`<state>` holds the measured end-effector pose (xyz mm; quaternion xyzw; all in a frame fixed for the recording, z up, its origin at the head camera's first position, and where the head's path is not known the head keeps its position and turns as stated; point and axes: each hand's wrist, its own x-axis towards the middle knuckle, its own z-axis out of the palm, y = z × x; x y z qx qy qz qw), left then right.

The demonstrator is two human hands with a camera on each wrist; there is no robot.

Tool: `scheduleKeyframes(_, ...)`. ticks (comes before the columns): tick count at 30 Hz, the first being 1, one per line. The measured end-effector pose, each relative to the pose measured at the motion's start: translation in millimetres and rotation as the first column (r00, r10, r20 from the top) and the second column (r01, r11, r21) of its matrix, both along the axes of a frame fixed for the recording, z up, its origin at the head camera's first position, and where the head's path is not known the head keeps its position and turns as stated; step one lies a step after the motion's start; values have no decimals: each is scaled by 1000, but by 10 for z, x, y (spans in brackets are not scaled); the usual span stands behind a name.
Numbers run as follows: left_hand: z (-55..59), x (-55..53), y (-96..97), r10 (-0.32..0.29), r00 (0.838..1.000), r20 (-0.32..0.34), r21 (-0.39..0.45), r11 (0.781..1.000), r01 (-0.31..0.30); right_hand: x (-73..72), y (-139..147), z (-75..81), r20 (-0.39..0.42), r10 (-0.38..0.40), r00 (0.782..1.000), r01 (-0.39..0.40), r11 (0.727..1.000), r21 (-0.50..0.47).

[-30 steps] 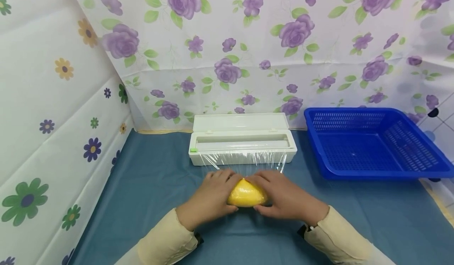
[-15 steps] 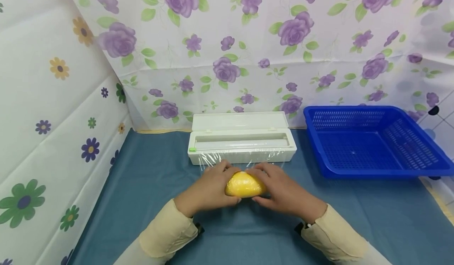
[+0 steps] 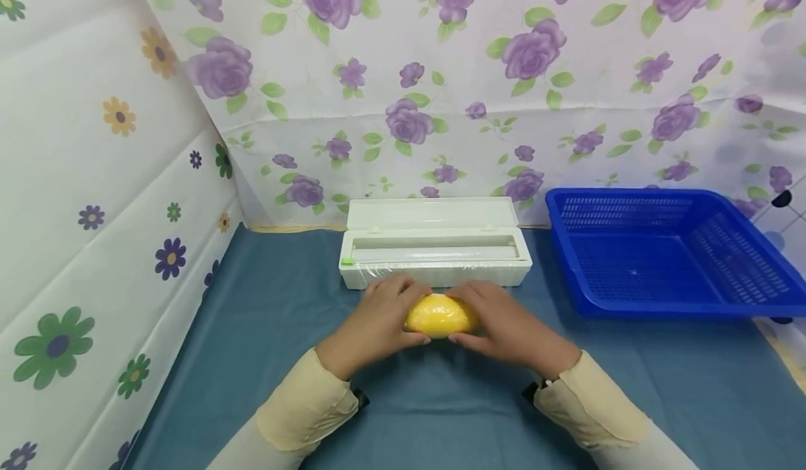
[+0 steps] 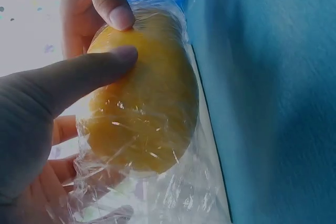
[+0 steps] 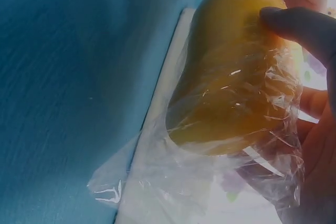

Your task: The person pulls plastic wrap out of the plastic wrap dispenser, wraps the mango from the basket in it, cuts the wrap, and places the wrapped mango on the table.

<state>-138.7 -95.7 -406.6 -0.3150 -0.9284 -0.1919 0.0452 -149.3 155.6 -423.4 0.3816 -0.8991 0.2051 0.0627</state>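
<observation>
Both hands hold a yellow mango [image 3: 439, 316] wrapped in clear cling film, just in front of a white cling film dispenser [image 3: 436, 274]. My left hand [image 3: 378, 319] grips its left end, thumb on the near side and fingers over the far side. On the right end, my right hand [image 3: 506, 323] grips in the same way. The two thumbs lie close together on the yellow skin in the left wrist view. Loose, crinkled cling film [image 4: 173, 195] sticks out past the mango's end, and a flap of film [image 5: 113, 182] hangs out in the right wrist view.
The dispenser's lid [image 3: 431, 213] stands raised, with a film roll [image 3: 434, 254] inside and a green tab [image 3: 348, 261] at its left front. A blue plastic basket [image 3: 667, 308] stands to the right on the blue-green tablecloth [image 3: 415, 414]. Flowered sheets [image 3: 371, 36] enclose the back and left.
Both hands have moved forward to the dispenser with the mango, turning it on the way. The stretch of film between mango and dispenser has shortened.
</observation>
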Motion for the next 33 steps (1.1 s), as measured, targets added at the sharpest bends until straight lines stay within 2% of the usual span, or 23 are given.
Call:
scheduleKeyframes(7, -8, -54, -18, 26, 999, 30, -14, 1000, -26, -36, -25, -16, -102, 8, 995, -10, 1000, -20)
scheduleKeyframes(12, -20, -104, -20, 42, 998, 54, 8, 999, -43, -85, -73, -13, -124, -5, 992, 3, 1000, -12)
scheduleKeyframes(16, -44, -128, -16, 47, 997, 58, -8, 999, -47, -144, -88, -22, -98, -28, 995, 27, 1000, -6)
scheduleKeyframes(21, -58, -153, -5, 59, 997, 57, -24, 998, -58, -228, -82, -45, -40, -31, 999, 29, 999, -43)
scheduleKeyframes(27, -67, -245, 23, 78, 996, 34, -50, 996, -76, -320, -48, -73, 22, -34, 999, 36, 996, -88)
scheduleKeyframes(33, -44, -321, 43, 86, 996, 2, -82, 993, -85, -379, -38, -76, 16, -53, 998, 54, 993, -100)
